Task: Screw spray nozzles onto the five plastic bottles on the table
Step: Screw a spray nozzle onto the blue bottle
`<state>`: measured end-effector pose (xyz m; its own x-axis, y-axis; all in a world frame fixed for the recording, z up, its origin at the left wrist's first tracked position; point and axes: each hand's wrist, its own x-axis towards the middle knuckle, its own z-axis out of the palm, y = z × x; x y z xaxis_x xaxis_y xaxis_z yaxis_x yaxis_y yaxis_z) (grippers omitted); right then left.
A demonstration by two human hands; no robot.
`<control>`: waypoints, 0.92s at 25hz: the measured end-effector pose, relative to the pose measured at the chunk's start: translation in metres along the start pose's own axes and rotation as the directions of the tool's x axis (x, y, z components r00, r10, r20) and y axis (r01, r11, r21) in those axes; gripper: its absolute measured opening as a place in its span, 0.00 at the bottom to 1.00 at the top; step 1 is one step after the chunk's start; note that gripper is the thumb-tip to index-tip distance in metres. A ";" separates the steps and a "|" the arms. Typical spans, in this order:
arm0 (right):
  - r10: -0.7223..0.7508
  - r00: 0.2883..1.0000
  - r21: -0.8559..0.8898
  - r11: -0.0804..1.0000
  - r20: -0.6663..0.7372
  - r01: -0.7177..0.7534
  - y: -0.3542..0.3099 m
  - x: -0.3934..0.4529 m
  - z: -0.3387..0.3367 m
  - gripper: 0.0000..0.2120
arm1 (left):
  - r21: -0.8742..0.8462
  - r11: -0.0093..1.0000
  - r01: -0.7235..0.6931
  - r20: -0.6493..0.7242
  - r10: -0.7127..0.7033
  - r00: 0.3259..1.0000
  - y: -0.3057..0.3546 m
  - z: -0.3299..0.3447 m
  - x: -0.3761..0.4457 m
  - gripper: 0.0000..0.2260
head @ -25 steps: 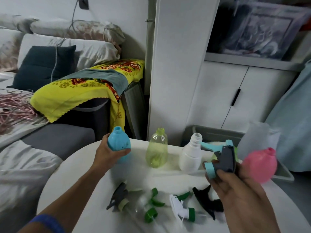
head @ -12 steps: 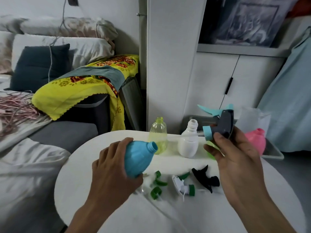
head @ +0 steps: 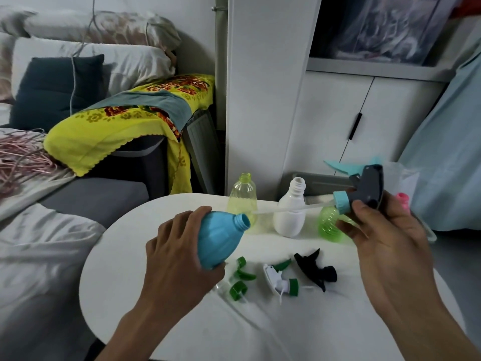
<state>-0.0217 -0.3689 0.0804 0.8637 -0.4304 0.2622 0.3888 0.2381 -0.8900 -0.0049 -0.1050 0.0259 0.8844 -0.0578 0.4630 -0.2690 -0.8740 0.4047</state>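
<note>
**Two hands, one bottle and one nozzle**

Left hand (head: 177, 259) wraps the blue bottle (head: 218, 241), tilted with its open neck toward two o'clock. Right hand (head: 385, 235) pinches the grey-and-teal spray nozzle (head: 364, 188) at three o'clock, apart from the neck, above the white table (head: 135, 295).

Dim, soft indoor light, no glare.
Wide-angle bending at the frame edges; rumpled white bedding (head: 39, 246) at lower left is smeared.

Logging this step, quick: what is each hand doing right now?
Left hand: grips the blue bottle, tilted.
Right hand: holds the grey spray nozzle.
</note>
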 end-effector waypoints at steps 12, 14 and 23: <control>0.029 0.987 -0.129 0.992 0.160 -0.008 0.017 -0.020 0.011 0.17 | 0.014 0.994 -0.107 -0.003 0.107 0.994 0.020 0.008 -0.002 0.42; 0.053 0.976 -0.134 0.991 0.211 -0.024 0.024 -0.027 0.016 0.17 | 0.033 0.990 -0.135 0.004 0.135 0.991 0.024 0.007 -0.003 0.42; 0.148 0.934 -0.187 0.978 0.326 -0.089 0.036 -0.033 0.023 0.17 | 0.061 0.983 -0.172 -0.002 0.172 0.985 0.025 0.001 -0.004 0.42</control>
<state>-0.0283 -0.3262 0.0480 0.9684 -0.0833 0.2349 0.2431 0.1085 -0.9639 -0.0150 -0.1274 0.0338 0.8244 -0.2064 0.5271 -0.3930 -0.8789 0.2703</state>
